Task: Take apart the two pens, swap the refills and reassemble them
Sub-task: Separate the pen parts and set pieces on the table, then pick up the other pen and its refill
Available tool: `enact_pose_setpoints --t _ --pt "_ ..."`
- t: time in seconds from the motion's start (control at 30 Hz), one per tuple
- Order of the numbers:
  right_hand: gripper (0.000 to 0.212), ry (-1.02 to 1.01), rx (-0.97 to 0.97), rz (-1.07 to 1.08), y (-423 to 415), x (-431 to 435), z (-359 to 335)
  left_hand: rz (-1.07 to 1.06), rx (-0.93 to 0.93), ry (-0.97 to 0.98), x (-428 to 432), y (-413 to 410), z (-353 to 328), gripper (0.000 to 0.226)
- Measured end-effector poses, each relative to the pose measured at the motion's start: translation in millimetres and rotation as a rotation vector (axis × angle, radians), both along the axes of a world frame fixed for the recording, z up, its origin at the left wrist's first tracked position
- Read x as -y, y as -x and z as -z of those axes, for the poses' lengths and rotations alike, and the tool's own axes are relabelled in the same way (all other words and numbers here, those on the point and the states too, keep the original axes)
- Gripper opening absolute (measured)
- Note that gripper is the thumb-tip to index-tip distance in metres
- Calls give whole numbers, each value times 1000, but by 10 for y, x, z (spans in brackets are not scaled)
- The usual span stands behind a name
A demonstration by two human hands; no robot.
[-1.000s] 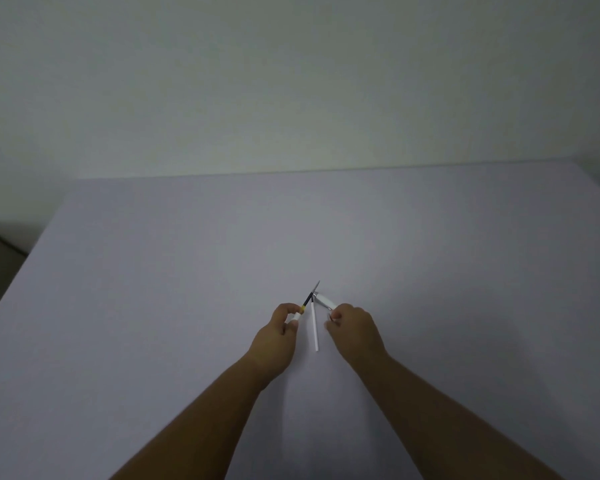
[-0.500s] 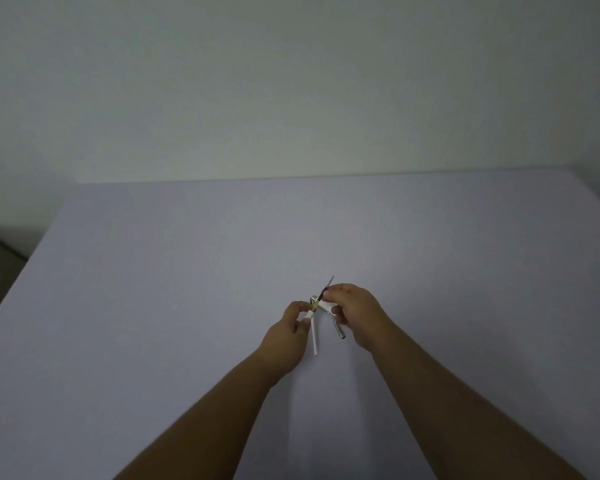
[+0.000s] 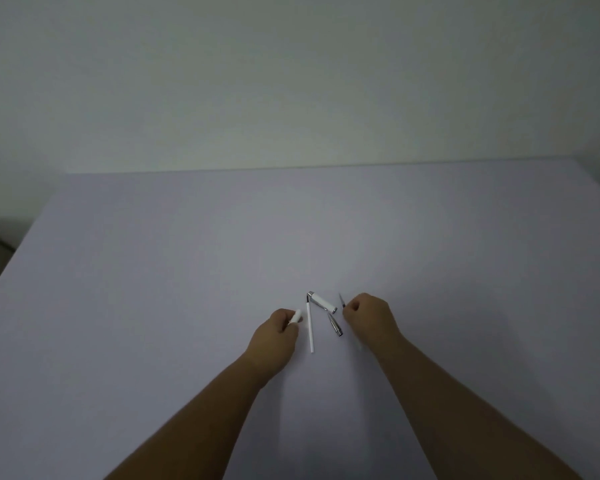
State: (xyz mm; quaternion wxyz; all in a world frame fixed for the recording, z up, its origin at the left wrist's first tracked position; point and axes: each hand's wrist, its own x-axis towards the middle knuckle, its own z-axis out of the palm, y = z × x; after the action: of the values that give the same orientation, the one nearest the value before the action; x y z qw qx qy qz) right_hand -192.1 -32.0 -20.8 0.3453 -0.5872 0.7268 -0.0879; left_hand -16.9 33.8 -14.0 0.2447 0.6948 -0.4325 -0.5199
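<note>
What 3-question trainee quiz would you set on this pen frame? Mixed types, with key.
1. True or false: the long white refill is held in the left hand.
2. Multiple choice: the white pen cap with the silver clip is (A) in the right hand, (B) lying on the table between the hands, (C) at the table's far edge.
3. Short answer: which hand grips a thin dark refill tip?

Key:
1. False: it lies on the table, and the left hand holds a short white barrel piece.
2. B.
3. The right hand.
</note>
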Motion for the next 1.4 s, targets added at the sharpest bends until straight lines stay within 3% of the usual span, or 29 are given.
enact_pose_setpoints --t 0.7,0.9,1.13,1.27,1.4 --pt "18 82 -6 39 -16 -28 29 -16 108 84 9 -59 -20 23" --pt "23 207 -71 -167 -289 -52 -33 -54 149 92 -3 -110 -47 24" --pt "22 128 -227 -286 -616 -167 50 -77 195 54 -37 -199 -48 29" --pt "29 34 -116 -138 -675 -202 17 -75 179 42 -75 -238 -48 28" --pt "23 142 65 -3 -641 -141 -117 -50 172 49 -86 -224 -80 23"
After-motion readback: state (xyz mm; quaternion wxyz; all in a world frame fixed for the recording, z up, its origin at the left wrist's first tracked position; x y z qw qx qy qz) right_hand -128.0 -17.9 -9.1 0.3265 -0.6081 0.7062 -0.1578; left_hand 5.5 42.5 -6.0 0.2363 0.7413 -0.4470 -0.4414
